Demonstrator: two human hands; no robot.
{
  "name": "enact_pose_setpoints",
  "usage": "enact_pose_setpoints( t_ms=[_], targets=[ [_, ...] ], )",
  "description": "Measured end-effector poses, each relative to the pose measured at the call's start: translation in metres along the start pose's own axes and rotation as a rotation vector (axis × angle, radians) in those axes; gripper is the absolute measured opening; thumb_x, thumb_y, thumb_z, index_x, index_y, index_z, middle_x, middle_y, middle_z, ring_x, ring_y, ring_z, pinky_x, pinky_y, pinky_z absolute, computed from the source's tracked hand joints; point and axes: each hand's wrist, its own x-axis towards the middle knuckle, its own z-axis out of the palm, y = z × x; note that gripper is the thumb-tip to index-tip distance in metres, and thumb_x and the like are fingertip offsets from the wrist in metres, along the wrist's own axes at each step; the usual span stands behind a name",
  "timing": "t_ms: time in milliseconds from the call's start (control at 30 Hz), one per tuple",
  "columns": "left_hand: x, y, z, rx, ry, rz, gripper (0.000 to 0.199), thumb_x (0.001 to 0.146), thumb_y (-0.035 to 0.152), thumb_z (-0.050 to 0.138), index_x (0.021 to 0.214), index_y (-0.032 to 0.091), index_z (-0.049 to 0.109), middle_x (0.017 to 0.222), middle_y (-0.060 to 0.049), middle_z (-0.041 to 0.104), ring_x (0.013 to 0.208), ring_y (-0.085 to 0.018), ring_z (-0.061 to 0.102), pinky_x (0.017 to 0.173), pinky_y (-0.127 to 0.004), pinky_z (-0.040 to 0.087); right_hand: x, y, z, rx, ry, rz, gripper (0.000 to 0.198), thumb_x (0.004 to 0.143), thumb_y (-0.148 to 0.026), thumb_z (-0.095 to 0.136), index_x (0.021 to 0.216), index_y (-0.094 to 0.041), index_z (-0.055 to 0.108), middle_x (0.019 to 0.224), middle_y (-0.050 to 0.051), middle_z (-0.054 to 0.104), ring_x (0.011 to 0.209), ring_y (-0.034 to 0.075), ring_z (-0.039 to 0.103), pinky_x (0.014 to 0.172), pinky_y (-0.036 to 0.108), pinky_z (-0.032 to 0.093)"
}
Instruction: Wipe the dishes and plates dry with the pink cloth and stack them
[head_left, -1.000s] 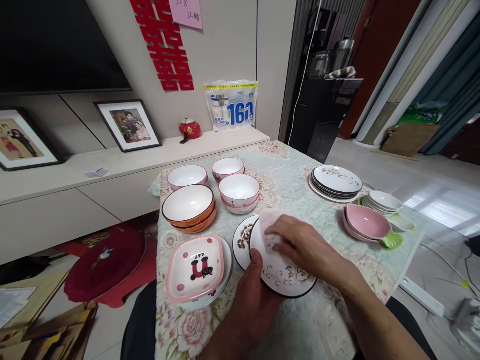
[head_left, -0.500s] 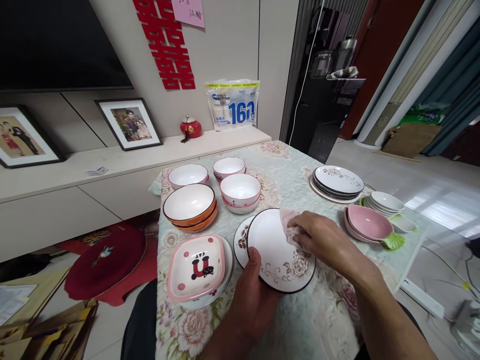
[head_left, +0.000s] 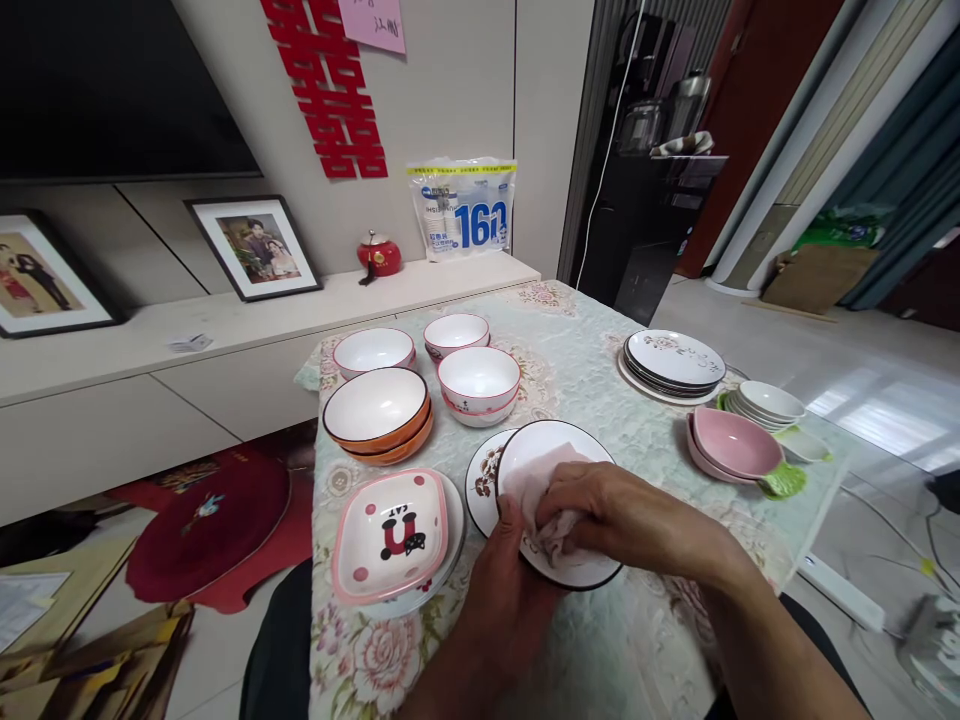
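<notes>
My left hand (head_left: 510, 580) grips the lower left edge of a white, dark-rimmed plate (head_left: 540, 440), thumb on top and fingers beneath. On the plate's face my right hand (head_left: 600, 510) presses a crumpled pale pink cloth (head_left: 551, 485), fingers closed on it. Part of the plate's floral print is hidden by the hand and cloth. Another flower-printed plate (head_left: 484, 475) lies on the table, partly behind the held one. Left of my left hand sits a square pink-rimmed cat dish (head_left: 390, 535), resting on a round white plate (head_left: 454, 560).
Orange bowls (head_left: 379, 410) and white red-rimmed bowls (head_left: 480, 375) stand stacked at the back left. On the right are stacked plates (head_left: 675, 360), pink bowls (head_left: 739, 445) and small white bowls (head_left: 772, 400). A flowered tablecloth (head_left: 585, 350) covers the table.
My right hand has slid the cloth from the plate's upper right edge down and left across its middle. The left hand keeps its hold on the plate.
</notes>
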Motion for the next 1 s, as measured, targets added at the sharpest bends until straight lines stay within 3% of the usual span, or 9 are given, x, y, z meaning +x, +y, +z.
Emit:
enact_pose_setpoints(
  t_ms=[167,300,400,500,633,733,833,1000],
  targets=[
    [-0.001,-0.005,-0.003,0.036,0.084,-0.035,0.045,0.096,0.041,0.055,0.132,0.015,0.060,0.117,-0.015,0.075,0.123,-0.032,0.062,0.110,-0.051,0.041,0.014,0.013,0.005,-0.160,0.274,0.065,0.025,0.091,-0.012,0.057,0.111,-0.024,0.068,0.106,0.004,0.067,0.102,0.020,0.059,0.090,0.033,0.045],
    [0.000,-0.006,-0.004,0.043,0.132,-0.030,0.049,0.094,0.038,0.059,0.136,0.013,0.054,0.117,-0.016,0.075,0.121,-0.032,0.063,0.110,-0.052,0.041,0.014,0.016,0.003,-0.347,0.380,0.264,0.022,0.096,-0.019,0.053,0.113,-0.021,0.066,0.101,0.007,0.066,0.096,0.023,0.060,0.083,0.033,0.044],
    [0.000,-0.005,-0.004,0.027,0.107,0.019,0.054,0.094,0.038,0.059,0.141,0.014,0.050,0.125,-0.017,0.072,0.122,-0.033,0.063,0.110,-0.052,0.042,0.010,0.014,-0.002,-0.510,0.343,0.474,0.021,0.094,-0.019,0.052,0.110,-0.018,0.066,0.095,0.010,0.067,0.084,0.023,0.063,0.071,0.032,0.040],
    [0.000,-0.004,-0.004,0.017,0.061,0.074,0.057,0.094,0.038,0.060,0.144,0.015,0.047,0.130,-0.016,0.070,0.126,-0.033,0.060,0.111,-0.051,0.041,0.005,0.013,-0.003,-0.549,0.210,0.572,0.015,0.091,-0.023,0.053,0.096,-0.017,0.065,0.088,0.011,0.069,0.075,0.023,0.062,0.062,0.031,0.033],
    [0.000,-0.003,-0.003,0.026,-0.002,0.117,0.052,0.095,0.038,0.058,0.141,0.013,0.052,0.127,-0.016,0.071,0.129,-0.032,0.058,0.113,-0.051,0.038,-0.003,0.007,-0.002,-0.364,0.027,0.421,0.005,0.080,-0.019,0.060,0.084,-0.020,0.063,0.078,0.004,0.069,0.068,0.018,0.059,0.058,0.028,0.030],
    [0.001,-0.002,0.000,0.030,-0.025,0.119,0.049,0.096,0.035,0.056,0.137,0.008,0.055,0.124,-0.018,0.072,0.131,-0.033,0.056,0.114,-0.052,0.037,-0.008,0.001,-0.002,-0.205,-0.052,0.250,0.015,0.075,-0.011,0.061,0.085,-0.022,0.063,0.082,0.000,0.069,0.075,0.017,0.060,0.062,0.027,0.034],
    [0.002,-0.001,0.001,0.011,-0.011,0.133,0.050,0.096,0.032,0.056,0.141,0.011,0.052,0.127,-0.017,0.071,0.131,-0.033,0.055,0.114,-0.052,0.037,-0.009,0.003,-0.007,-0.226,-0.040,0.298,0.019,0.072,-0.007,0.059,0.083,-0.022,0.063,0.082,0.000,0.068,0.075,0.017,0.059,0.063,0.027,0.034],
    [0.001,-0.002,-0.001,-0.003,0.079,0.147,0.060,0.094,0.028,0.060,0.150,0.019,0.041,0.127,-0.014,0.072,0.123,-0.031,0.062,0.112,-0.051,0.039,-0.004,0.023,-0.013,-0.416,0.178,0.555,0.014,0.079,-0.014,0.058,0.091,-0.018,0.065,0.092,0.008,0.069,0.081,0.022,0.061,0.067,0.030,0.037]
  ],
)
